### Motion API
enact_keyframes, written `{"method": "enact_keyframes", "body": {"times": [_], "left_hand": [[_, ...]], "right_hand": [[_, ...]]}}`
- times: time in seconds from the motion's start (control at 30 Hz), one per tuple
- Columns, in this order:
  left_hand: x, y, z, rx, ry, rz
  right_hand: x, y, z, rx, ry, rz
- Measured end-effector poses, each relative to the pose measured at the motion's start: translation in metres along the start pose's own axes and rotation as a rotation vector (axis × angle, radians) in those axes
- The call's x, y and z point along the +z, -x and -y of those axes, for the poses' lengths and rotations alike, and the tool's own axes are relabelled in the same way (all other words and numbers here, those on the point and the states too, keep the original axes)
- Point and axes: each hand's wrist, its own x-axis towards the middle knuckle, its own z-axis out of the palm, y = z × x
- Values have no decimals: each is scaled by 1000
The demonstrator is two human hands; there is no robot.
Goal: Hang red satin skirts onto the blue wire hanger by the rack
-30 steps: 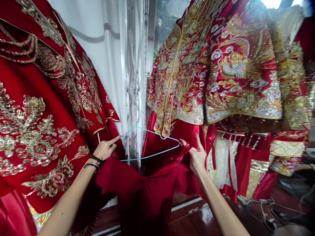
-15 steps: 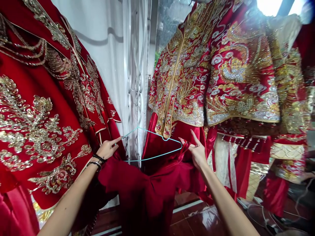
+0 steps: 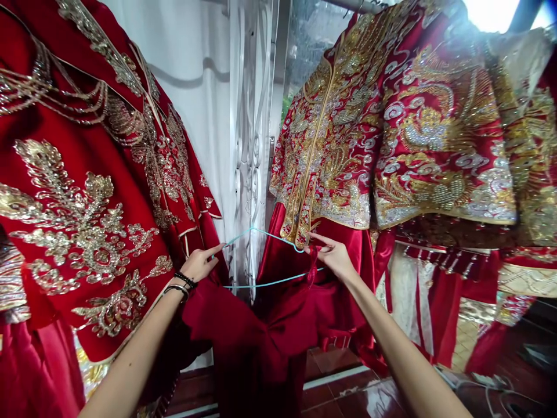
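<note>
Fingers (image 3: pixel 214 250) of left hand (image 3: pixel 196 266): nearly closed; index stretched forward along the left end of a turquoise hanger (image 3: pixel 277 235), thumb tucked beneath, pinching that end.

Fingers of right hand (image 3: pixel 338 259): index straight and lifted a little away, other fingertips drawn in on a thin red strap (image 3: pixel 312 271); close by the hanger's right-hand notch, touching or just beside, cannot tell which.

Turquoise hanger: between both hands, wire hook (image 3: pixel 250 206) upward; lower bar passing behind the red strap on the right.

Dark red garment (image 3: pixel 224 310): below the hanger, draped between the two arms, creased near the middle, lower part lost in shadow; red strap rising from its upper right edge.

Bracelets: black beaded bracelet (image 3: pixel 185 280) and metal bangle (image 3: pixel 176 287), side by side on the left wrist.

Left side: large red jacket (image 3: pixel 87 232) with silvery-gold beadwork and draped chains, near the left arm.

Right side: gold-embroidered jacket (image 3: pixel 337 139) hanging behind the right hand, beside a second embroidered jacket (image 3: pixel 448 145).

Backdrop: white curtain (image 3: pixel 187 35), white metal scrollwork (image 3: pixel 255 168), window (image 3: pixel 308 49).

Floor (image 3: pixel 319 400): dark red, glossy, tiled; pale cables, blurred, at lower right.
</note>
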Motion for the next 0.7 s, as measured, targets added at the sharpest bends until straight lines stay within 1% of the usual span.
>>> {"method": "enact_keyframes", "body": {"times": [0.17,0.3,0.47,0.57,0.63,0.7], "left_hand": [[2,0,2,11,-28,-17],[4,0,2,14,-28,-18],[9,1,-1,-27,-17,-30],[12,2,-3,-37,-24,-41],[13,2,-4,-42,-44,-48],[12,3,-5,-52,-82,-50]], "right_hand": [[9,-15,1,-50,88,70],[12,-24,5,-69,191,185],[17,-36,9,-170,432,363],[22,-42,9,-177,616,456],[26,-45,9,-144,700,462],[30,-44,9,-98,744,427]]}}
